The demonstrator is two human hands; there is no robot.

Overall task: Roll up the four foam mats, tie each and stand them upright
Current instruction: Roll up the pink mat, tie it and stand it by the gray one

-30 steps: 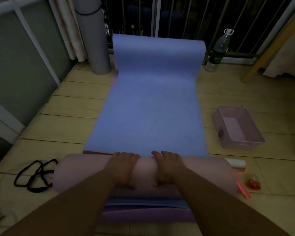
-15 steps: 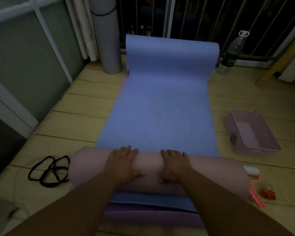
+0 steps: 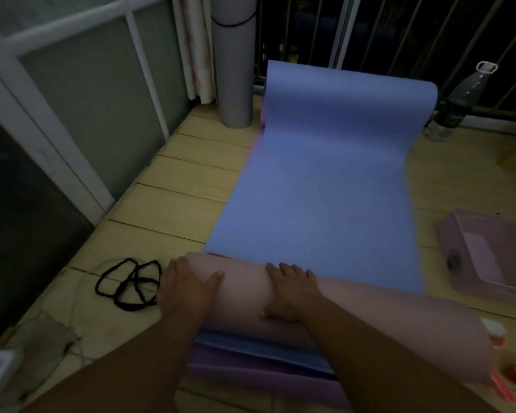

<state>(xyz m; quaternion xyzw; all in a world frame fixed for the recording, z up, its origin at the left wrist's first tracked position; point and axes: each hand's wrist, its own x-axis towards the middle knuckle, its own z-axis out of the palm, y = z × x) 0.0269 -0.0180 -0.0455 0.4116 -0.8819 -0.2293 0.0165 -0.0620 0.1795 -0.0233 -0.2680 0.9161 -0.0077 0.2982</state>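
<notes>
Your left hand (image 3: 188, 290) is sliding away from your right hand (image 3: 292, 293). A second ago the two were pressing side by side near the middle of the pink roll (image 3: 370, 317); now the left one is sitting at the roll's left end and the right is staying near the centre. The roll is also creeping forward over the flat blue mat (image 3: 325, 189), which is lying stretched out ahead of your fingertips with its far end curling up at the railing. That suggests you are squaring up the left end while still rolling, with most of this mat's length not yet taken in. Both arms are reaching straight forward and down, palms on top of the roll. The fingers of both hands are lying extended and relaxed over its curve, pressing rather than clutching, and your left thumb is spreading towards the right hand. More mats (image 3: 251, 368) are lying stacked under the roll, on the near side of your wrists. The black ties (image 3: 128, 284) are waiting on the floor just left of your left fingers, near enough to grab once rolling is done. One grey rolled mat (image 3: 234, 70) is already standing tied, far beyond your left fingertips. A pink basket (image 3: 489, 254) is sitting well to the right of your right fingers.
</notes>
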